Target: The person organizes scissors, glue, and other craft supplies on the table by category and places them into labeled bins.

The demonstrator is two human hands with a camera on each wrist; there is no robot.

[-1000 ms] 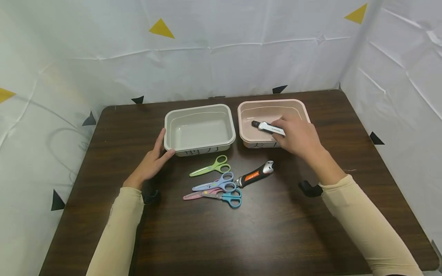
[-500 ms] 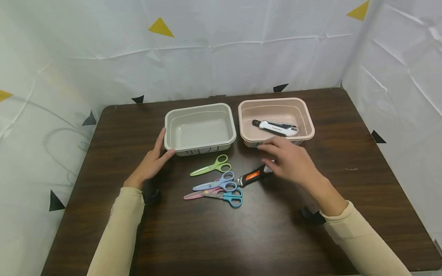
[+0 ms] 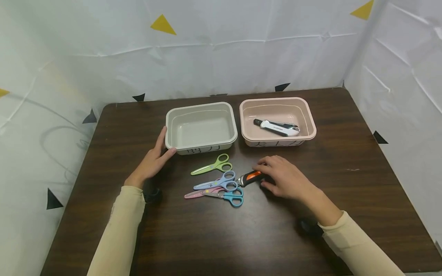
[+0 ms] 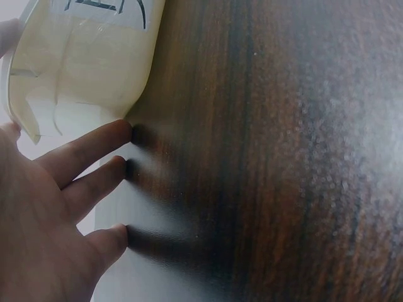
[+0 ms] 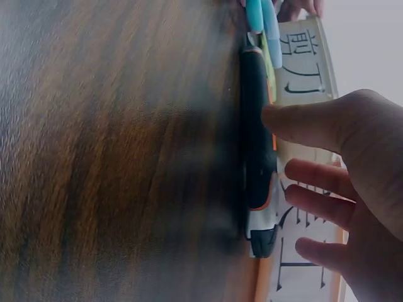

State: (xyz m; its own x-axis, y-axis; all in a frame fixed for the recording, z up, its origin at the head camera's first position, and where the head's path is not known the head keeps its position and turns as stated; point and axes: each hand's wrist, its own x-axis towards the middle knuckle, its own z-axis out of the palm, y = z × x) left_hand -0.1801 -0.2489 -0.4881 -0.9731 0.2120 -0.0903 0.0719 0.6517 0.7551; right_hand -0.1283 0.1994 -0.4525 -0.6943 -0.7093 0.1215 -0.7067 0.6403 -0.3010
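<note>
My left hand (image 3: 152,163) rests with spread fingers at the left end of a grey plastic bin (image 3: 203,130); its thumb lies at the near corner of the rim. In the left wrist view, its other fingertips sit low beside the bin's end. My right hand (image 3: 286,178) is over a black-and-orange utility knife (image 3: 250,177) lying on the table, hiding its rear end. In the right wrist view, the thumb overlaps the knife's handle (image 5: 257,132), and the other fingers are apart on the far side, not curled round it.
A pink bin (image 3: 276,143) holds a white utility knife (image 3: 276,129) and a dark one behind it. Left of the right hand lie green scissors (image 3: 211,167), overlapping light-blue scissors (image 3: 210,185), pink scissors (image 3: 195,194) and teal scissors (image 3: 232,196). White sheeting (image 3: 241,61) walls the table.
My right hand has let go of the white utility knife in the pink bin and moved down toward me, over the black-and-orange knife. My left hand stays at the grey bin.
</note>
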